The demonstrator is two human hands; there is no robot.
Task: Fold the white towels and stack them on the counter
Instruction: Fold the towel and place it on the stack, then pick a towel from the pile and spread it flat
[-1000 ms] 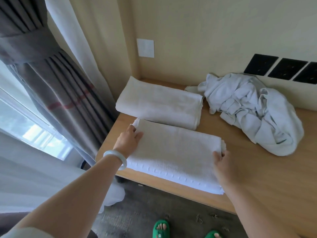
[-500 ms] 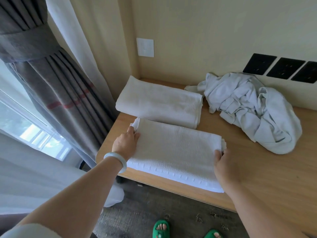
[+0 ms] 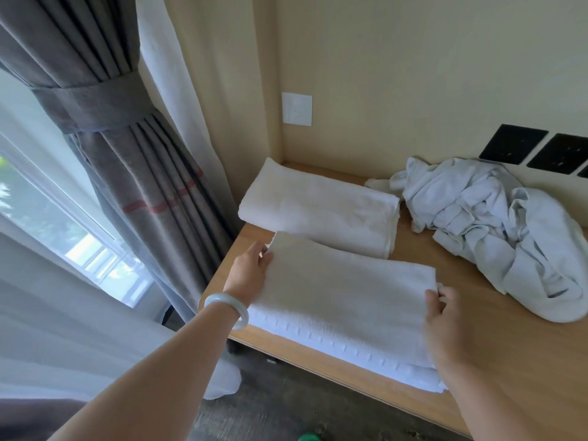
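A folded white towel [image 3: 343, 297] lies near the front edge of the wooden counter [image 3: 496, 338]. My left hand [image 3: 249, 275], with a pale bangle on the wrist, grips the towel's left end. My right hand [image 3: 445, 313] grips its right end. Behind it, in the counter's back left corner, rests another folded white towel [image 3: 318, 205]. A crumpled heap of white towels [image 3: 496, 224] sits at the back right, against the wall.
A tied grey curtain [image 3: 105, 128] and a sheer white curtain hang left of the counter by a window. A white wall plate [image 3: 297, 108] and black sockets [image 3: 537, 151] are on the wall. Dark carpet lies below the counter edge.
Both hands stay on the near towel's ends. Its left edge now looks slightly raised and the towel sits a little nearer the back towel. The camera has tilted up.
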